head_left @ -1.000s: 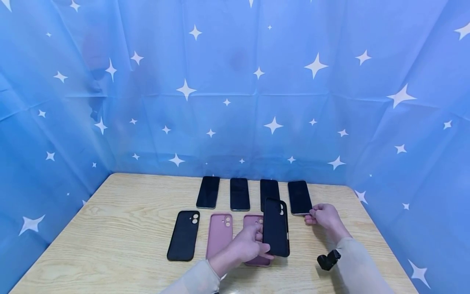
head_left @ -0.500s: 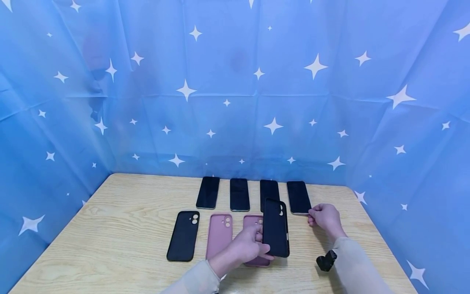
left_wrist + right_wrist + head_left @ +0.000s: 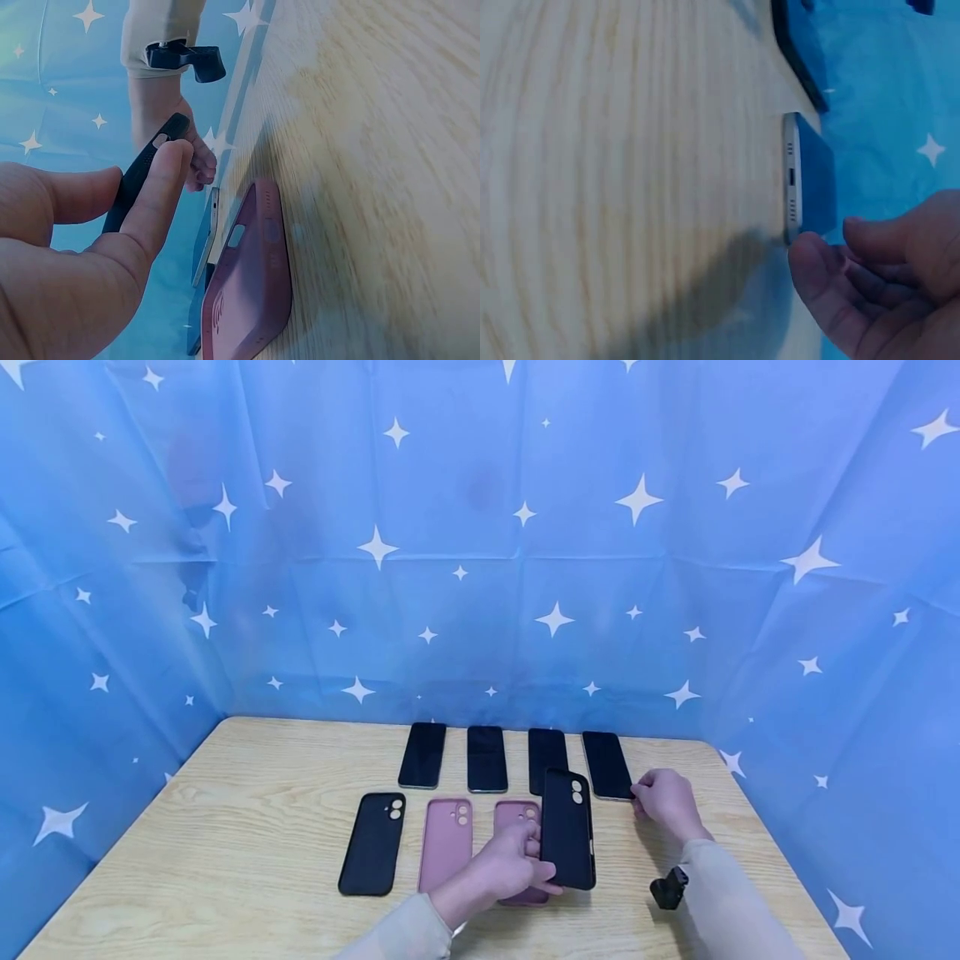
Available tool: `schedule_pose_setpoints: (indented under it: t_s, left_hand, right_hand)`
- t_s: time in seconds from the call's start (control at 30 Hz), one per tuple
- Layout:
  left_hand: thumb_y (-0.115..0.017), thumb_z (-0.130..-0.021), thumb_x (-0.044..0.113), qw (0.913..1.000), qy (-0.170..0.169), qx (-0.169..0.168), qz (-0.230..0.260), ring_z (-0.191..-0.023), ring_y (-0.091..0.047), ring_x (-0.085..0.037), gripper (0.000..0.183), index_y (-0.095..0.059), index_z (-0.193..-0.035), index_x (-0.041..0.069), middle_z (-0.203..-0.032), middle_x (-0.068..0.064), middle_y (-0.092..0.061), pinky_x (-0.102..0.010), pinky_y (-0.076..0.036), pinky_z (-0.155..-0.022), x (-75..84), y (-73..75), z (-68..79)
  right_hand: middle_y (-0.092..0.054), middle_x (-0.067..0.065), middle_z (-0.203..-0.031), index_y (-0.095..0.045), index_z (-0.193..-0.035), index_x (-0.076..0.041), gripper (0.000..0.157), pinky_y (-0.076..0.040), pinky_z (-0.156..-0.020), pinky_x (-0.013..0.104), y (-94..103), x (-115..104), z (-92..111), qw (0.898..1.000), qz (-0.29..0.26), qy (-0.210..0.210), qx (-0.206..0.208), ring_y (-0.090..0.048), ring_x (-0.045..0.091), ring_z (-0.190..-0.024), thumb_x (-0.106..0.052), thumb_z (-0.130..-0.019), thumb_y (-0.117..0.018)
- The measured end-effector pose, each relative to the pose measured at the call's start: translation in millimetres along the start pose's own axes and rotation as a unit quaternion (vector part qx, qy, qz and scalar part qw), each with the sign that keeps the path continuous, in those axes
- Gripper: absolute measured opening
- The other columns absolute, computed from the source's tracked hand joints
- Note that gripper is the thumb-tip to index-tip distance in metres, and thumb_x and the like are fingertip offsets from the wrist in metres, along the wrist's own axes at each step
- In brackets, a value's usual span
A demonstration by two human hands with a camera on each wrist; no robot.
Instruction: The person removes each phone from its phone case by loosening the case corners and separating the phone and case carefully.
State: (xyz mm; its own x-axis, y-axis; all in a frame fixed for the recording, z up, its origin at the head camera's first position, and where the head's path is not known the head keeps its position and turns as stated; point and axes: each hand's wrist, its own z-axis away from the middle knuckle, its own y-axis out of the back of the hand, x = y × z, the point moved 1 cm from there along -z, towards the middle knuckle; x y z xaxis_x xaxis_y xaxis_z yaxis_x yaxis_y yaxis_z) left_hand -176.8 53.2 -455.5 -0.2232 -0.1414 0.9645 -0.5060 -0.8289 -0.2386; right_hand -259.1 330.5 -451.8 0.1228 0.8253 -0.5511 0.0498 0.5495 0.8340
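My left hand [image 3: 504,864] pinches a black phone case [image 3: 567,831] by its lower left edge, inner side facing me, above the table. In the left wrist view, thumb and finger lie on either side of the black case's edge. At the back right, my right hand [image 3: 667,802] is at the lower right corner of the rightmost phone [image 3: 607,766]. That phone lies face up. In the right wrist view, the fingertips [image 3: 810,259] meet the phone's corner, and the thumb sits a little apart from it. A pink case [image 3: 517,810] lies partly hidden behind my left hand.
Three more phones [image 3: 422,755] lie in the back row, the third partly covered by the held case. A second black case [image 3: 372,843] and another pink case [image 3: 447,843] lie in front. Starry blue cloth [image 3: 480,527] hangs around the wooden table [image 3: 247,827].
The rightmost phone has shifted slightly left under my right hand's fingers, which have then drawn a little to the right. My left hand keeps its hold on the black case, and the view has tilted slightly.
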Motion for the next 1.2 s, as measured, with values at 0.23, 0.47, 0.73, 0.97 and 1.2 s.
schedule_pose_setpoints:
  t_s: [0.23, 0.47, 0.73, 0.97, 1.2]
  left_hand:
    - [-0.048, -0.088, -0.029, 0.9999, 0.007, -0.008, 0.000, -0.112, -0.065, -0.053, 0.039, -0.051, -0.124, -0.016, -0.116, -0.035, -0.066, -0.059, -0.060, -0.082, 2.0, -5.9, 0.1]
    - [-0.053, -0.089, -0.027, 0.9999, 0.016, -0.004, -0.005, -0.108, -0.068, -0.049, 0.031, -0.054, -0.117, -0.013, -0.110, -0.030, -0.069, -0.052, -0.062, -0.080, -1.3, -11.1, -1.0]
    - [-0.055, -0.087, -0.027, 0.9998, 0.017, 0.004, -0.010, -0.101, -0.070, -0.050, 0.028, -0.054, -0.110, -0.011, -0.101, -0.026, -0.069, -0.048, -0.063, -0.078, -10.2, -17.5, -4.6]
    - [-0.058, -0.087, -0.026, 0.9984, 0.038, 0.021, -0.036, -0.095, -0.072, -0.047, 0.026, -0.051, -0.099, -0.005, -0.080, -0.007, -0.051, -0.045, -0.064, -0.077, -16.6, -25.1, -6.9]
    - [-0.064, -0.087, -0.021, 0.9962, 0.040, 0.033, -0.070, -0.089, -0.074, -0.046, 0.022, -0.054, -0.102, -0.008, -0.088, -0.019, -0.070, -0.041, -0.065, -0.072, -20.1, -30.6, -9.7]
  right_hand:
    - [-0.071, 0.014, -0.086, -0.069, -0.108, 0.006, 0.024, -0.054, -0.071, 0.044, 11.8, -7, 1, 0.998, 0.020, 0.054, 0.000, -0.064, 0.023, -0.075, -0.014, -0.104, -0.056]
    - [-0.073, 0.019, -0.102, -0.071, -0.115, 0.004, 0.028, -0.056, -0.077, 0.050, 18.5, -12, 6, 0.994, 0.033, 0.100, 0.013, -0.067, 0.034, -0.091, -0.019, -0.105, -0.056]
    - [-0.073, 0.023, -0.109, -0.072, -0.113, 0.004, 0.027, -0.057, -0.075, 0.050, 20.9, -19, 14, 0.993, 0.024, 0.116, 0.013, -0.069, 0.038, -0.093, -0.017, -0.104, -0.058]
    - [-0.072, 0.024, -0.111, -0.072, -0.114, 0.004, 0.027, -0.057, -0.076, 0.050, 14.9, -17, 17, 0.993, 0.020, 0.115, 0.009, -0.069, 0.037, -0.094, -0.017, -0.104, -0.059]
    - [-0.073, 0.025, -0.111, -0.073, -0.111, 0.004, 0.024, -0.057, -0.075, 0.048, 9.2, -16, 18, 0.992, 0.009, 0.125, 0.017, -0.070, 0.035, -0.091, -0.015, -0.103, -0.061]
